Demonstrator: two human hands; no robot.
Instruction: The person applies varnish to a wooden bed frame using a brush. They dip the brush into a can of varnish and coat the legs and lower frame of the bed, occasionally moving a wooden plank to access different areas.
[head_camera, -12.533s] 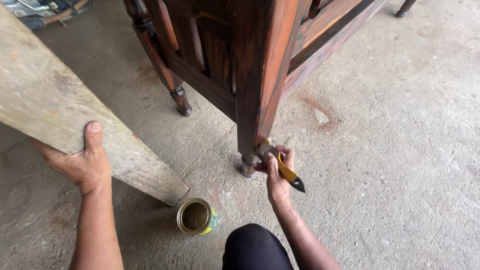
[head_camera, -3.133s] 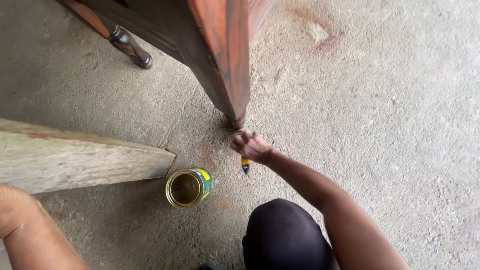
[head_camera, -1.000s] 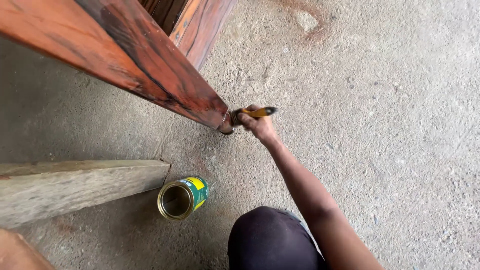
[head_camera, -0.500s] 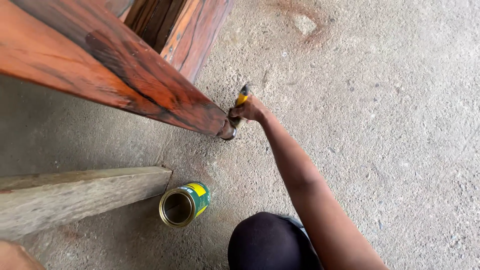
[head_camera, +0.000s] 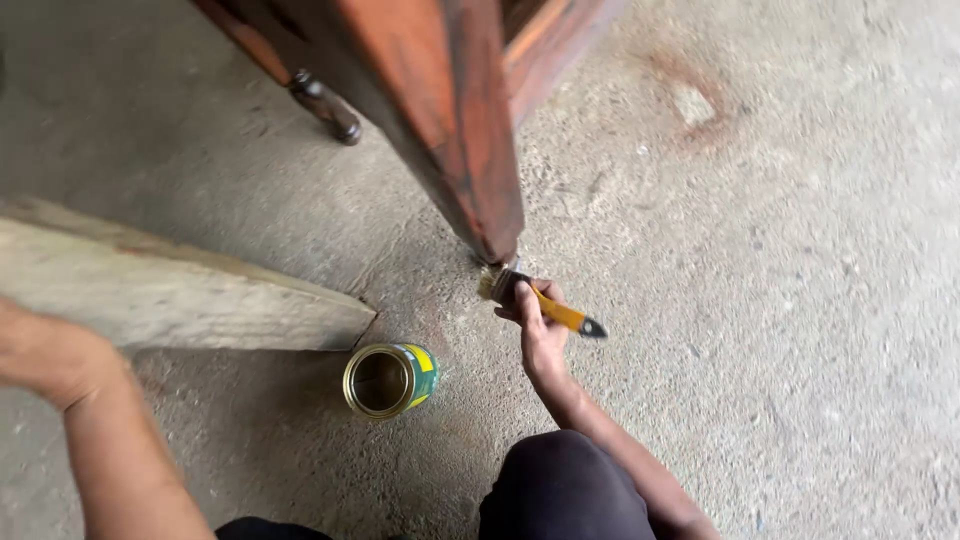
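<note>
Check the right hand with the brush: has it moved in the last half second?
Yes. The right hand dropped from beside the stained leg to below its foot, nearer the open can.

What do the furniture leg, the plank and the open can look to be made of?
Furniture leg: wood, glossy reddish-brown stain, grain streaks showing. Plank: bare, pale, rough wood, unfinished. Can: probably metal, shiny rim, green-and-yellow label.

An open tin can (head_camera: 386, 379) stands on the concrete floor (head_camera: 800, 300). Just left of the can lies a pale wooden plank (head_camera: 160, 290); a dark knee (head_camera: 560, 490) shows to its lower right.
</note>
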